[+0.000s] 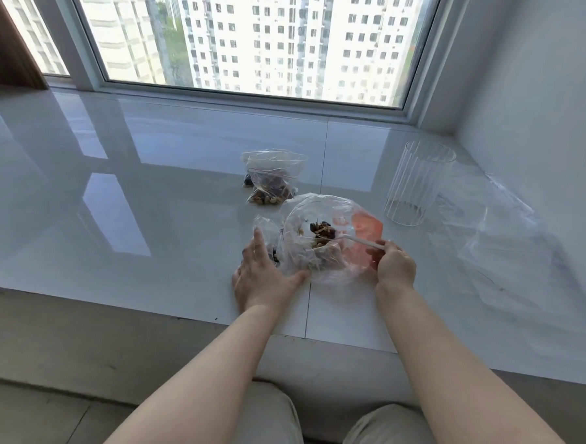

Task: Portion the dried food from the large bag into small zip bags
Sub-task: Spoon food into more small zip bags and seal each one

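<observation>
A large clear bag (318, 217) with an orange patch lies open on the white sill, with brown and dark dried food (321, 235) inside. My right hand (394, 264) is shut on a white plastic spoon (362, 241) whose bowl reaches into the bag over the food. My left hand (260, 274) rests at the bag's left side, fingers spread, pressing a small clear bag (267, 233) that holds a few dark pieces. Two filled small zip bags (272, 178) with red seal lines lie stacked just behind.
A clear ribbed plastic cup (415, 185) stands right of the large bag. Empty clear bags (509, 231) lie spread at the far right by the wall. The sill's front edge (188, 315) drops off just before my knees; a window runs behind.
</observation>
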